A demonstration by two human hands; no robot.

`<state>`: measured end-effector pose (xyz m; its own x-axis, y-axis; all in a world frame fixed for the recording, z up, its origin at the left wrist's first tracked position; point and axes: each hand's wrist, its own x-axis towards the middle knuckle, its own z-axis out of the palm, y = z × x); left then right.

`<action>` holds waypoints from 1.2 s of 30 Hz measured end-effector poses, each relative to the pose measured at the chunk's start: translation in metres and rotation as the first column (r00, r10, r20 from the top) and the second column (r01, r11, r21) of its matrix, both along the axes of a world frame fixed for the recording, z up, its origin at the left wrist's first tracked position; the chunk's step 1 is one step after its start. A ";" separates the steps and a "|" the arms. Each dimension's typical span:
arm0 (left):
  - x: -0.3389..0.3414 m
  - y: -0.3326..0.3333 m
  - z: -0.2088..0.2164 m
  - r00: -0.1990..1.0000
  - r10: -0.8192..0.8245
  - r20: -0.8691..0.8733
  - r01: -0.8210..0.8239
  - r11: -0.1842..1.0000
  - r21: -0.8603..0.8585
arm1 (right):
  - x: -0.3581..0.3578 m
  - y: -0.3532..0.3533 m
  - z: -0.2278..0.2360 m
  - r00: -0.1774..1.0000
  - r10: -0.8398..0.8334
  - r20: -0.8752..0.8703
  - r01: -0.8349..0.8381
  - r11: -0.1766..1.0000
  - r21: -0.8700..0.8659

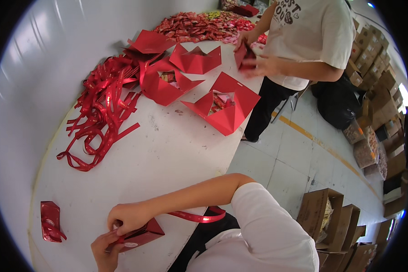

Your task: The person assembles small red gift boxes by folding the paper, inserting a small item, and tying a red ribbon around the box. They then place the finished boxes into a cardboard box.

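Note:
A small red gift box (145,233) lies on the white table close to me. My left hand (105,248) grips its left end. Just above, the fingers of my right hand (129,218) are pinched together at that same end; what they hold is hidden. A red ribbon (199,217) with light print runs behind my right forearm and loops over the table's near edge. To the left of my hands lies another red box (50,221) with a ribbon tied on it.
Loose red ribbons (106,104) are heaped at left. Open red boxes (229,102), some showing small packets inside, stand farther back, before a pile of red packets (199,27). At the right table edge a co-worker (303,41) handles a red box. Cartons (319,211) stand on the floor.

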<state>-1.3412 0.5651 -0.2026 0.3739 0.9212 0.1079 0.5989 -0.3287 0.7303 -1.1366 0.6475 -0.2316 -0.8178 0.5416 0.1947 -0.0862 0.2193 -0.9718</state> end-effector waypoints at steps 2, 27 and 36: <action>0.003 -0.006 0.001 0.998 0.040 0.055 -0.039 0.999 -0.024 | -0.003 0.005 -0.019 1.000 0.026 -0.018 -0.024 0.995 0.099; 0.007 -0.010 -0.010 0.985 0.011 0.174 -0.027 0.995 0.093 | -0.005 0.025 0.038 0.876 0.336 0.345 -0.192 0.900 -0.390; 0.004 -0.009 -0.011 0.988 0.010 0.155 -0.024 0.996 0.088 | -0.012 0.032 0.039 0.805 0.486 0.339 -0.328 0.843 -0.427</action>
